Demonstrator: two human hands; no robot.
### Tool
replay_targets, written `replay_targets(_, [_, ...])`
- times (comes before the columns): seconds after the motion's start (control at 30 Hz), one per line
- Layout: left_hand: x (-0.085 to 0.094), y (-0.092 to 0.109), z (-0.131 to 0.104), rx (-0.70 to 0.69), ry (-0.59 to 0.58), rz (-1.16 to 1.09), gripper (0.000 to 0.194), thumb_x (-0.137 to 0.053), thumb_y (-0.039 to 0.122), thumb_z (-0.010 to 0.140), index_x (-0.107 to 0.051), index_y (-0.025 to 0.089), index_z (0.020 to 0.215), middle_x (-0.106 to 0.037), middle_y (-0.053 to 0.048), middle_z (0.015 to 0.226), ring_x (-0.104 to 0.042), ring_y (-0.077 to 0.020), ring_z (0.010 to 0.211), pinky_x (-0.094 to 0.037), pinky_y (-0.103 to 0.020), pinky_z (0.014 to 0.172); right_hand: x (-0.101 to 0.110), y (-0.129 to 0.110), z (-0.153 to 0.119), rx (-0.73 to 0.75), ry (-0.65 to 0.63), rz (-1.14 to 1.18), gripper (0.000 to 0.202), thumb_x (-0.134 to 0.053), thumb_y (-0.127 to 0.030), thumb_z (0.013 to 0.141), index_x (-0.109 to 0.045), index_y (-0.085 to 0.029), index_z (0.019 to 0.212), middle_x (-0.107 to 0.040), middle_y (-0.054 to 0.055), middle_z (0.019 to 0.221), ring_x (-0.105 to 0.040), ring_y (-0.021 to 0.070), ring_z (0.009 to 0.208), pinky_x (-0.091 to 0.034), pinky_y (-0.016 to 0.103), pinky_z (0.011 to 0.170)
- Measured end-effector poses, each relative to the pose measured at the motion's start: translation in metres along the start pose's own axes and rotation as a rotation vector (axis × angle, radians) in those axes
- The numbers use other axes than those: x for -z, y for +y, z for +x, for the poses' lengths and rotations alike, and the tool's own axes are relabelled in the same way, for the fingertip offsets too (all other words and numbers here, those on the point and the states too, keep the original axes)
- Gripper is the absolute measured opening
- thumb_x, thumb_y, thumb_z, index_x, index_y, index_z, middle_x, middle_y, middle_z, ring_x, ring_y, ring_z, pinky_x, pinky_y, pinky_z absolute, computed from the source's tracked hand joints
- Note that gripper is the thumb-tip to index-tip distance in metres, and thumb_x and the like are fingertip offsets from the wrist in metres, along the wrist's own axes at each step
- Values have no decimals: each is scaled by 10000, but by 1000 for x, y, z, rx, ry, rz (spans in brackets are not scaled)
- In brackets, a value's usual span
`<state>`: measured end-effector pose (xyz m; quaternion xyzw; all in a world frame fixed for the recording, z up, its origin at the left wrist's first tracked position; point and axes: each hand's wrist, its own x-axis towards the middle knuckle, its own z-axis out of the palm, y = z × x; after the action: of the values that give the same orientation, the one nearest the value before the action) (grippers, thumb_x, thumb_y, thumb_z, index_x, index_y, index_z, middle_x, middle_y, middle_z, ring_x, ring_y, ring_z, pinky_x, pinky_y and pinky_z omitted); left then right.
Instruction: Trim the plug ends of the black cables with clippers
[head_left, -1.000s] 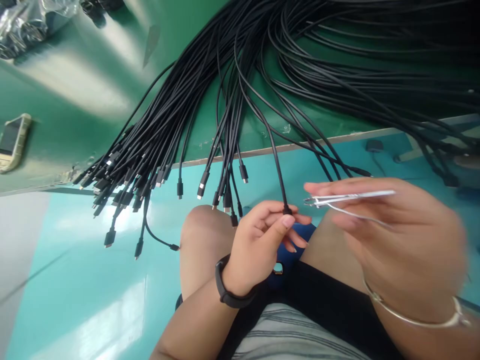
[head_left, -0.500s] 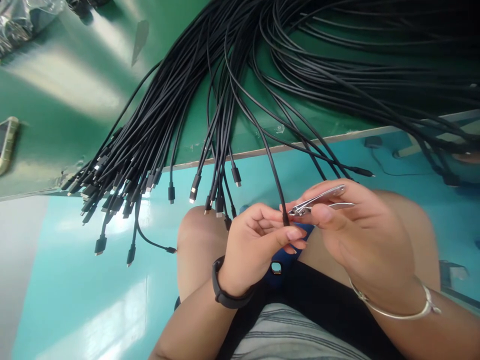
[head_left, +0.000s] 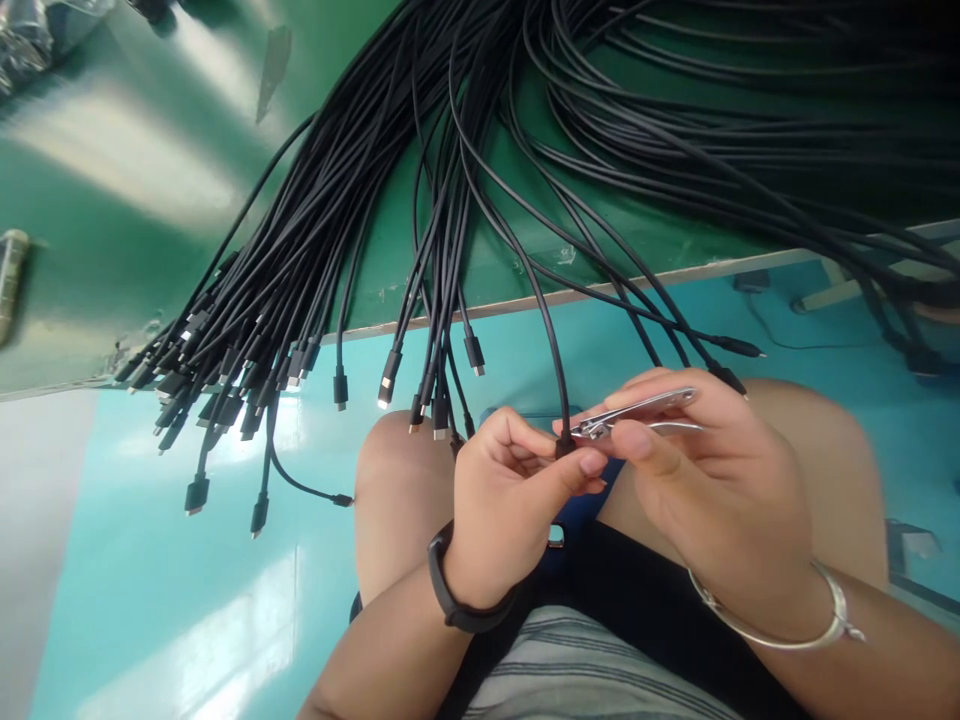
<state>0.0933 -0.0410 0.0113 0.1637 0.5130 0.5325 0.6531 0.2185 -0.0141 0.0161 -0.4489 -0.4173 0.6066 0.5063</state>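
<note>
Black cable [head_left: 546,320] runs down over the front edge of the green table [head_left: 142,290], and its plug [head_left: 564,444] sits between the thumb and fingers of the left hand [head_left: 506,505], which is closed in a pinch. Silver nail clippers [head_left: 641,408] are gripped between the thumb and fingers of the right hand [head_left: 720,490], levers slightly apart, with their cutting end right at the top of the plug; whether the blades touch it, I cannot tell. Both hands are above the person's lap, just off the table edge. A thick bundle of black cables [head_left: 352,160] lies across the table, many of its ends hanging over the edge to the left of the hands. More cables [head_left: 675,150] curve away to the right. A clear plastic bag [head_left: 34,40] lies at the table's far left corner.
</note>
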Motion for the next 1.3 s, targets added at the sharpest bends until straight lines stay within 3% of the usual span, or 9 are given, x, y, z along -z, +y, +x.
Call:
replay_targets(0.3, [3, -4, 1, -2, 34, 65, 453, -933, 294, 630, -497, 177, 650, -723, 0, 611, -713, -169, 531, -587, -216, 516, 6, 1, 0, -56, -3, 4, 43, -747, -298, 867, -715, -280, 891, -708, -3, 741, -713, 163, 632, -607, 239, 498])
replay_targets(0.43, [7, -5, 0, -19, -88, 32, 345, -862, 323, 755, -557, 165, 723, -775, -58, 730, -751, -191, 630, -596, -218, 565, 11, 6, 0, -145, 9, 105, 83, -733, -347, 881, -702, -285, 926, -747, 21, 864, -749, 211, 777, -650, 309, 599])
replay_targets(0.63, [7, -10, -3, -33, -226, -25, 209, -736, 326, 895, -610, 165, 849, -791, -51, 832, -767, -192, 716, -609, -241, 625, 9, 6, 3, -222, -122, 281, 94, -714, -346, 887, -680, -286, 951, -739, 15, 816, -680, 189, 630, -584, 308, 454])
replay_targets(0.8, [7, -11, -3, -43, -224, -11, 207, -724, 331, 904, -618, 158, 858, -788, -60, 823, -764, -195, 700, -606, -247, 618, 9, 5, 2, -210, -124, 271, 95, -719, -354, 883, -672, -293, 939, -751, 21, 838, -703, 225, 655, -583, 332, 433])
replay_targets(1.07, [6, -8, -5, -43, -233, -36, 180, -719, 300, 910, -627, 162, 839, -788, -43, 816, -762, -168, 701, -605, -216, 626, 10, 9, 0, -178, -65, 179, 102, -734, -352, 875, -686, -281, 930, -727, 20, 814, -699, 211, 668, -603, 316, 451])
replay_targets(1.2, [5, -8, -5, -35, -217, -1, 206, -729, 331, 898, -633, 157, 844, -783, -50, 803, -759, -178, 689, -608, -233, 617, 11, 9, 2, -178, -4, 91, 140, -758, -395, 851, -697, -279, 899, -720, 18, 801, -725, 225, 734, -622, 322, 523])
replay_targets(1.3, [4, -10, -4, -27, -193, 23, 228, -735, 353, 888, -631, 156, 838, -779, -54, 791, -750, -180, 666, -605, -248, 612, 13, 7, 8, -175, -33, 154, 146, -759, -410, 848, -704, -278, 877, -731, 23, 794, -736, 225, 773, -629, 335, 630])
